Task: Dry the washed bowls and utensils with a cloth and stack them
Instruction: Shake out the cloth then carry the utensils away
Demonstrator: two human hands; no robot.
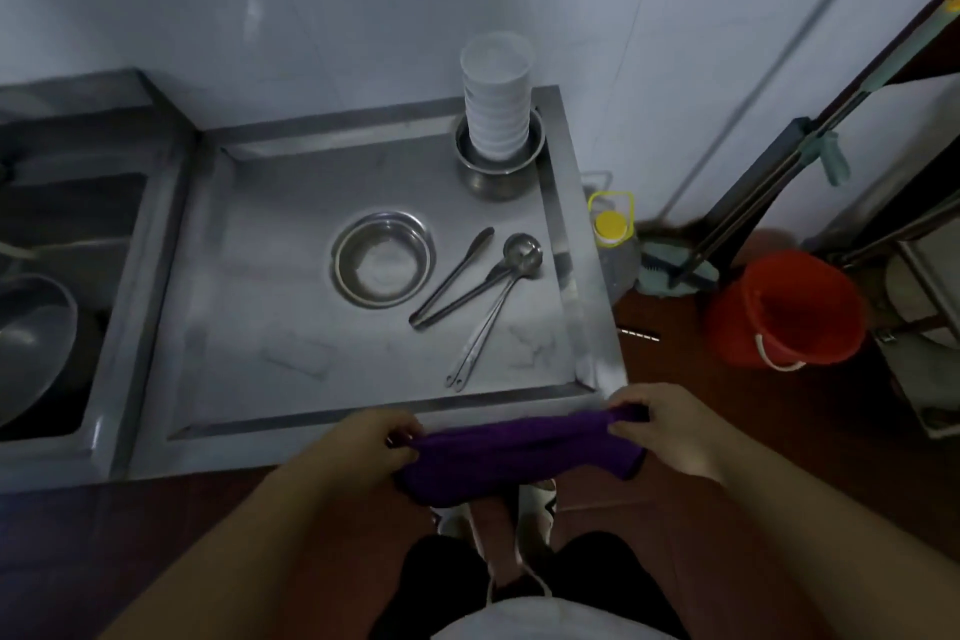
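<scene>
Pinching the purple cloth [519, 452] at its left end is the left hand [371, 437]; the right hand [660, 424] pinches the right end, just before the steel tray [270, 276]. On the tray lie a steel bowl [383, 257], tongs [452, 278] and ladles [498, 296]; white bowls [497, 99] stand stacked at the far right corner.

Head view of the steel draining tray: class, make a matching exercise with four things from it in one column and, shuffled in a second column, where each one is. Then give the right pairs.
Things
1. purple cloth
2. stack of white bowls
3. single steel bowl
4. red bucket

Places
A. on the floor, right of the tray
B. standing in a steel pot at the tray's far right corner
C. stretched between the left hand and right hand
D. on the tray, left of the tongs

Pairs: 1-C, 2-B, 3-D, 4-A
</scene>
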